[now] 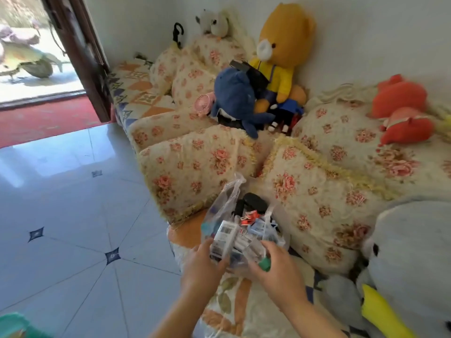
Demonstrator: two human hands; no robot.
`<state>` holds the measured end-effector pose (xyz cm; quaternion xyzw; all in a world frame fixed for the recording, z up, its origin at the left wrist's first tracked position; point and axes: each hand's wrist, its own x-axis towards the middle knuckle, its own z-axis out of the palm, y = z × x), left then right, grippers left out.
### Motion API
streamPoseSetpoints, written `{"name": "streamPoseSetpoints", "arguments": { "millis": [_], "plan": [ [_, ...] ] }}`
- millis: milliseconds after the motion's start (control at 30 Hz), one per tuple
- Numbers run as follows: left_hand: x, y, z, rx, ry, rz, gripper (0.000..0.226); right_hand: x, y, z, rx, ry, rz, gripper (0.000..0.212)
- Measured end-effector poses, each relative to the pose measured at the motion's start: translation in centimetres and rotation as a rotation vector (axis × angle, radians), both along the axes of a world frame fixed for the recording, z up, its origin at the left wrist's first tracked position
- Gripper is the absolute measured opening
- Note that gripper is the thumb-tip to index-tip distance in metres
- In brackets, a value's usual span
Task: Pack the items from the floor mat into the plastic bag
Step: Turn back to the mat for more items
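Note:
A clear plastic bag stands on the patterned floor mat, its handles sticking up. Inside lie several small items: a white box with a printed code, red clips, and a black object near the top. My left hand grips the bag's near left side. My right hand holds the bag's near right side, with a small green item pressed under its fingers. Whether that green item is inside or outside the bag cannot be told.
Floral cushions crowd the mat right behind the bag. Plush toys sit further back: a blue shark, a yellow bear, red ones at right, a grey one near right. Glossy tiled floor spreads to the left, an open doorway beyond.

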<state>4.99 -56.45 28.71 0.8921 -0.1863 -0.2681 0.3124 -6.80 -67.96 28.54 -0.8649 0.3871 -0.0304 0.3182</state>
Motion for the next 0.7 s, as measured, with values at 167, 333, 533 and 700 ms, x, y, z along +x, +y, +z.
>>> {"name": "streamPoseSetpoints", "arguments": {
  "millis": [167,333,533,700],
  "plan": [
    [4.1,-8.6,-2.6,0.02,0.051,-0.18,0.046,2.6,-4.9,-0.2,-0.027,0.042,-0.158,0.056],
    [8.4,-15.8,-5.8,0.064,0.193,-0.253,0.058,6.3,-8.7,-0.8,0.007,0.132,-0.303,0.058],
    [11.9,-20.6,-8.8,0.124,0.228,-0.357,0.042,10.7,-11.6,-2.5,0.034,0.221,-0.384,0.057],
    [13.3,-20.7,-9.6,0.142,0.21,-0.436,0.049,14.0,-13.2,-4.4,0.025,0.227,-0.367,0.05]
  ]
}}
